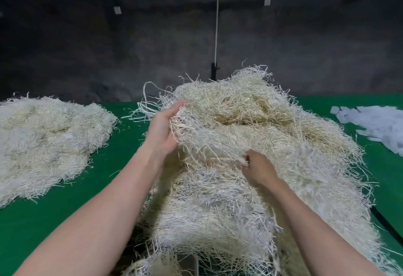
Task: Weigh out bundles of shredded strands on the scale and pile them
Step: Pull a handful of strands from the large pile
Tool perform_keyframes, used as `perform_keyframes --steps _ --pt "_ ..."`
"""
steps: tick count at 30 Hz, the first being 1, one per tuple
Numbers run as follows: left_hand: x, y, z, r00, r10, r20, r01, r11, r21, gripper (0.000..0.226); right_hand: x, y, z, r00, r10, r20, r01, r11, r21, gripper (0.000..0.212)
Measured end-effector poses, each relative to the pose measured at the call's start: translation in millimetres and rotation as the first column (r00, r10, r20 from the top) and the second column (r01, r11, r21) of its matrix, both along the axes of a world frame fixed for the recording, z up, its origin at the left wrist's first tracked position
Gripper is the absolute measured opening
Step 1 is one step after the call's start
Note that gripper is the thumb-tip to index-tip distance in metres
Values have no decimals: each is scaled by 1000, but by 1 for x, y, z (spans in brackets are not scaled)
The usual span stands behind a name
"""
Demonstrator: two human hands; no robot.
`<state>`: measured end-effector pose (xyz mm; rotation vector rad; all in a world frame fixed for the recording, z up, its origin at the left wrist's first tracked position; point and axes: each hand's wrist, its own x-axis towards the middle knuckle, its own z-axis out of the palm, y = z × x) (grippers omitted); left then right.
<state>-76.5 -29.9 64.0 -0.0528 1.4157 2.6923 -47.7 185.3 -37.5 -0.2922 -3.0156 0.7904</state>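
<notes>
A large heap of shredded strands (250,145), pale cream and straw-coloured, covers the middle of the green tabletop (65,210) from its near edge almost to its far edge. The left hand (162,127) is raised at the heap's upper left side, palm turned toward it, fingers wrapped into a lifted bundle of strands that drapes down across the heap. The right hand (259,169) lies lower and nearer the middle, back upward, fingers curled and pinching into the same sheet of strands. A second pile (43,136) of the same strands lies flatter toward the left edge, well apart from the heap. Toward the far right corner lies a scatter of white paper slips (370,123), too blurred to read. Behind the heap a white cord (217,25) hangs straight down to a black post (213,72).
</notes>
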Motion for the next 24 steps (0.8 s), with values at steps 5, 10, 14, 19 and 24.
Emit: perform_keyframes --steps 5,10,14,19,24 --pt "17 -2 -6 1000 23 21 -17 965 -262 24 13 -23 79 954 249 -165 -233 966 113 100" --pt "32 0 10 992 -129 1 127 977 170 29 13 -98 71 921 351 -167 -389 833 -393 69" --pt "31 -36 18 961 -106 -254 31 959 -281 3 4 -80 29 982 139 -126 -177 912 -370 19" --pt "26 -37 -31 864 -495 93 -148 -425 -893 29 1 -59 21 965 127 -231 -204 913 -353 15" --pt "23 -70 -37 943 -322 -85 -234 -460 -857 35 11 15 -10 997 44 -69 -39 997 66 18"
